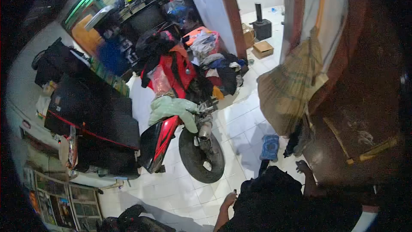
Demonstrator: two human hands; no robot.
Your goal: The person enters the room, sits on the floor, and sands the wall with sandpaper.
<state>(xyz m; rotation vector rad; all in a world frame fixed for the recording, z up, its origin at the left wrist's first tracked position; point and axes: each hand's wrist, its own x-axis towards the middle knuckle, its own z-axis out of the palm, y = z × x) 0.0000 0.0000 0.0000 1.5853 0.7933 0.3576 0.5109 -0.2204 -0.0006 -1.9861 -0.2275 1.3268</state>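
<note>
My left hand (230, 199) is low in the view, in front of the black shirt (274, 193). Its fingers are closed, and a small dark tip shows at them; what it belongs to is too small to name. My right hand (303, 167) is out to the right with fingers apart and loosely bent, beside the brown door panel (356, 146), and nothing shows in it. Between and beyond the hands, a blue denim-like thing (269, 147) lies over the white tiles, with a dark strip running from it toward me.
A red and black motorcycle (167, 139) with a pale green cloth (171, 111) stands ahead. A straw broom (289, 83) hangs at right. Heaped clothes (223, 73), a cardboard box (262, 49) and a black sofa-like piece (94, 116) are farther off. A glass-fronted cabinet (68, 197) is lower left.
</note>
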